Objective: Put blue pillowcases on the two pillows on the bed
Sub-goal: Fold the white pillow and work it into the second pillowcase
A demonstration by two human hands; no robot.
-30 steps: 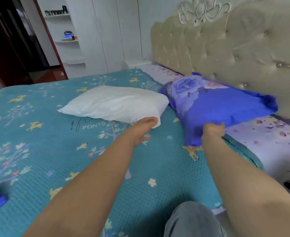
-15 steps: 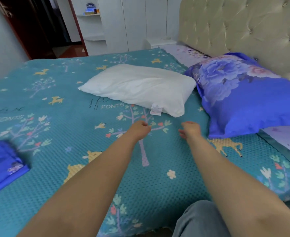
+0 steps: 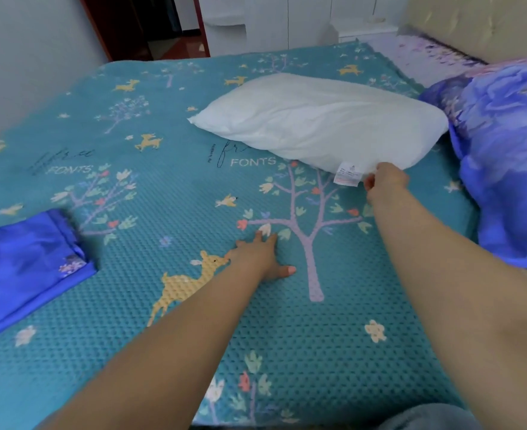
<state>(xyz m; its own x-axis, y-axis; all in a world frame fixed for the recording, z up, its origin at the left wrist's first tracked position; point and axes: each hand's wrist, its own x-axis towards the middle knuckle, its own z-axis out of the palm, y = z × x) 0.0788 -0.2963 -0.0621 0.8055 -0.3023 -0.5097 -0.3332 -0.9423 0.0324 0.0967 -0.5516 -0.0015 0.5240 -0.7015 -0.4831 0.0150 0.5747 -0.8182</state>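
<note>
Bare white pillow mid-bed, soft and light, grab its near edge where right hand pinches by the tag; left hand flat, fingers spread on bedspread; folded blue pillowcase at left edge.

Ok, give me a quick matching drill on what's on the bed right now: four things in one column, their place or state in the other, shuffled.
Things:
1. white pillow
2. covered pillow
3. folded pillowcase
4. left hand

States:
A. lies flat at the left edge of the view
B. bare, with the right hand at its near edge by the tag
C. spread flat on the bedspread
D. already in blue floral fabric, at the right

Pairs: 1-B, 2-D, 3-A, 4-C
</note>
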